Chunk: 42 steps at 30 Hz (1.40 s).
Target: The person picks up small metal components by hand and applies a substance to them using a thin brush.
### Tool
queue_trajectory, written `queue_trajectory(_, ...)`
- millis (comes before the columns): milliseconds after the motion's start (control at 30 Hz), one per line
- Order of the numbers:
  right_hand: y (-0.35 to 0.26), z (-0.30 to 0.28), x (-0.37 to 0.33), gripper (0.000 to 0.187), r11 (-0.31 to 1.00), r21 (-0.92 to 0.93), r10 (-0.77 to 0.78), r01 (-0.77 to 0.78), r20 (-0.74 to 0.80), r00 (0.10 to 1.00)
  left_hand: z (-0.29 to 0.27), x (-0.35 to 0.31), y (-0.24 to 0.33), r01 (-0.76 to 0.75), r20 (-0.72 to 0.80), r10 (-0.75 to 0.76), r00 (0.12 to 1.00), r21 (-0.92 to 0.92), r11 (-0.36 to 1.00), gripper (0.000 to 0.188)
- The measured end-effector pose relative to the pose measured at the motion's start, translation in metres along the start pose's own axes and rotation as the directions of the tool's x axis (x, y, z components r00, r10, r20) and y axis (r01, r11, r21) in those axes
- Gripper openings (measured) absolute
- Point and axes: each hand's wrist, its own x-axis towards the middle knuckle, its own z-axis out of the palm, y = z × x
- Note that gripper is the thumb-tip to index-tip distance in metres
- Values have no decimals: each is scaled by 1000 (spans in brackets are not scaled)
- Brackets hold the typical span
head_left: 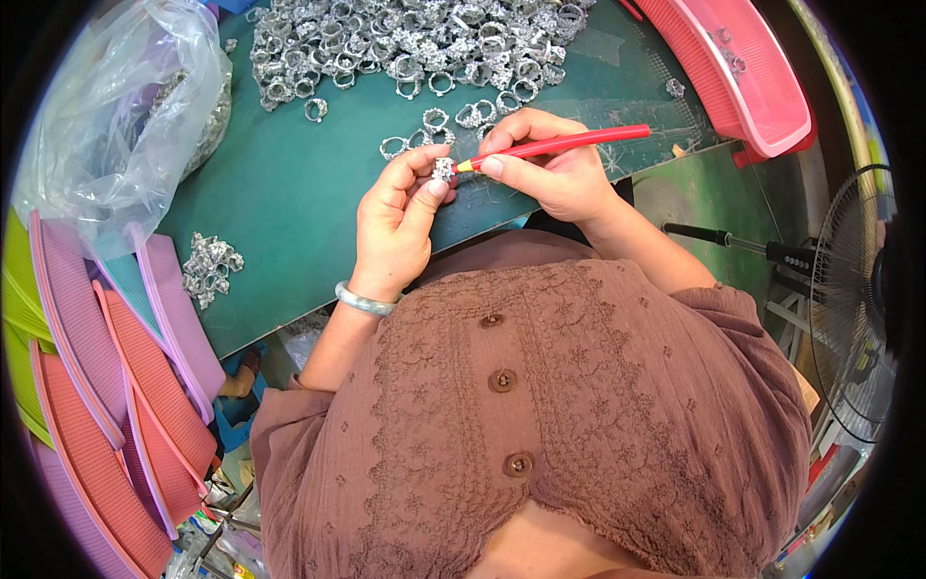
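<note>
Between the thumb and fingers of my left hand [396, 217] is a silver ring [443, 170] with a cluster of small settings, held just over the table's near edge. My right hand [555, 169] grips a red pencil [579, 140] like a pen, its pale sharpened end at the ring's cluster. Whether the tip touches the ring is too small to tell. Just beyond my hands lie several loose rings [435, 120] on the green table [289, 174]. A large heap of similar silver rings [405, 43] spreads across the far side.
A clear plastic bag [116, 125] stands at the far left, near stacked pink, purple and green baskets [125, 386]. A small ring pile [210, 268] lies near the left table edge. At right are a pink basket [762, 96] holding a few rings and a black fan [854, 289].
</note>
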Motion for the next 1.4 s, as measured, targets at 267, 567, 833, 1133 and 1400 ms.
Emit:
queue_trajectory(267,1,2,0,7,1000,2,-12,12,-19,1000,0,0,0,-4,0,4,1000,8,1000,26)
queue_trajectory(567,3,5,1,8,999,32,-21,23,-62,998,0,0,-1,-1,0,1,1000,-8,1000,26)
queue_trajectory(833,4,5,1,9,999,31,-12,14,-72,997,0,0,0,2,1,-2,1000,-4,1000,25)
queue_trajectory(1133,3,6,1,8,1000,-1,-28,28,-60,998,0,0,-1,-14,5,14,1000,2,1000,25)
queue_trajectory(1400,0,3,-1,8,997,-52,-49,49,4,999,-1,0,-3,-25,3,25,1000,17,1000,25)
